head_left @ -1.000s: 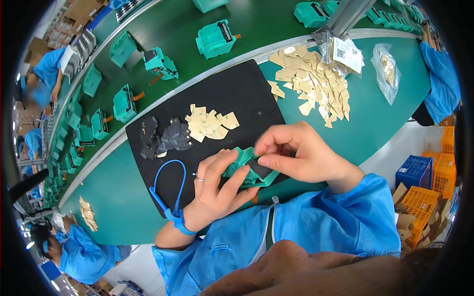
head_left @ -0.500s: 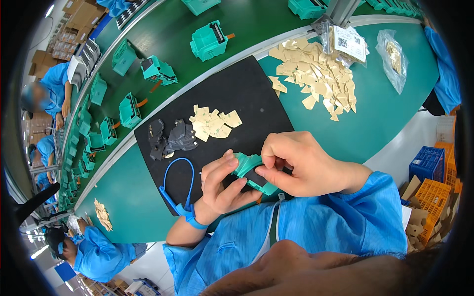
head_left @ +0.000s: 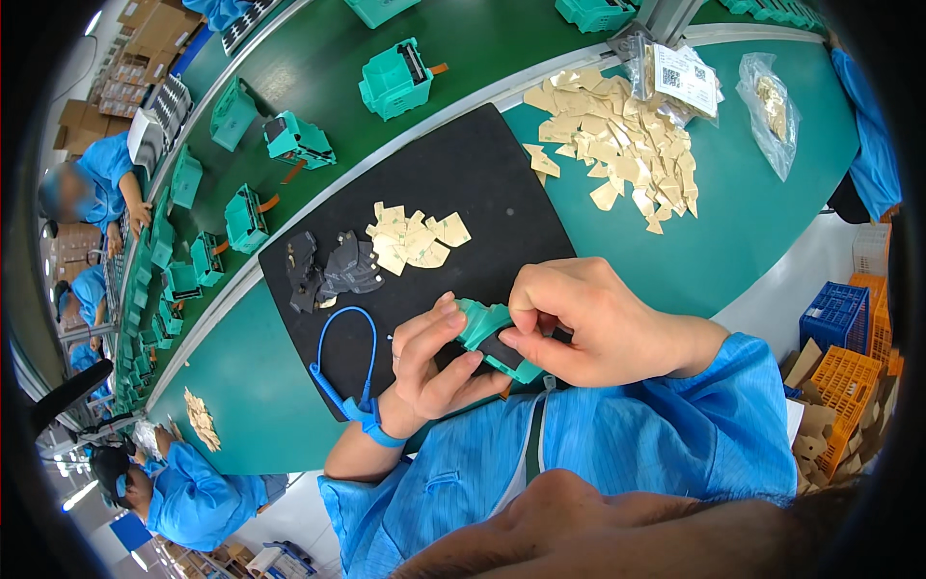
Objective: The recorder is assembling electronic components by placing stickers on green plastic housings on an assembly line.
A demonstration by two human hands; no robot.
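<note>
A small green plastic housing [head_left: 473,329] with a black piece [head_left: 500,351] on its side is held close to my chest, over the near edge of the black mat. My left hand [head_left: 431,365] grips it from the left, with fingers and thumb around its end; a blue wrist strap circles that wrist. At its right end, my right hand [head_left: 590,326] is closed, thumb and forefinger pinching at the housing's edge beside the black piece. Those fingers hide part of the housing. Beyond the hands lie cream adhesive-backed pieces [head_left: 415,239] and dark grey pieces [head_left: 349,265].
The black mat [head_left: 482,174] lies on a green table. A coiled blue cord [head_left: 321,381] runs from the strap. Many cream pieces [head_left: 617,135] are heaped at right, near plastic bags [head_left: 769,106]. A conveyor [head_left: 328,87] carries green housings. Co-workers sit along the left; crates [head_left: 841,386] stand lower right.
The green housings on the conveyor have shifted slightly to the left. My hands and the held housing are almost unmoved. A co-worker's hand at the far left has moved.
</note>
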